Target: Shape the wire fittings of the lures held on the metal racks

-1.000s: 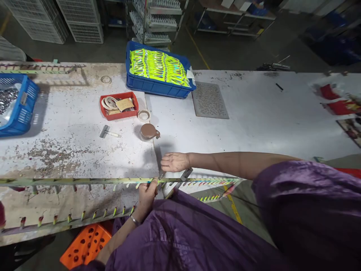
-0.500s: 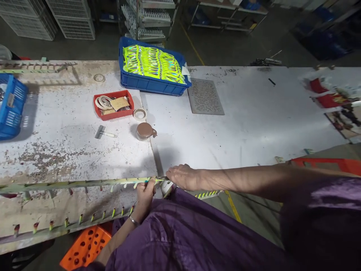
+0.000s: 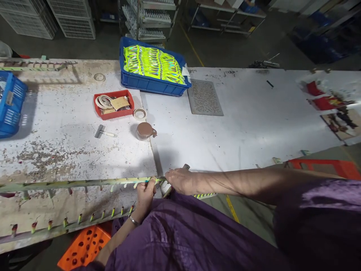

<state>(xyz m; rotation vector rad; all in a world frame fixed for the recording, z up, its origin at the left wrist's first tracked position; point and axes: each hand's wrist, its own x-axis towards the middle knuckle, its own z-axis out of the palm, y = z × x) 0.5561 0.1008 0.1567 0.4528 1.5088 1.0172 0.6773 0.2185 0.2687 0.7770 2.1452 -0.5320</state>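
Observation:
A long greenish rail [image 3: 76,183] with small coloured pieces hanging from it runs along the near edge of the white table [image 3: 225,128]. My left hand [image 3: 146,192] is closed on the rail's right end, thumb on top. My right hand [image 3: 180,180] is closed just to the right of it, pinching at the same end of the rail; a small grey tool tip [image 3: 185,166] sticks out above its fingers. A second rail [image 3: 70,222] with yellow-tipped pieces lies lower at the table's front edge. More yellow-tipped pieces [image 3: 205,195] show under my right wrist.
A blue crate of shiny yellow-green packets [image 3: 152,66], a red tray with tape rolls [image 3: 113,104], a loose tape roll [image 3: 140,113], a brown lidded cup [image 3: 144,131], a small scraper [image 3: 103,132] and a perforated grey mat [image 3: 204,97] sit farther back. A blue basket [image 3: 11,103] stands left, an orange stool [image 3: 81,248] below.
My right hand moved from the tabletop down to the rail's right end and closed beside my left hand. The view shifted slightly; my left hand kept its grip.

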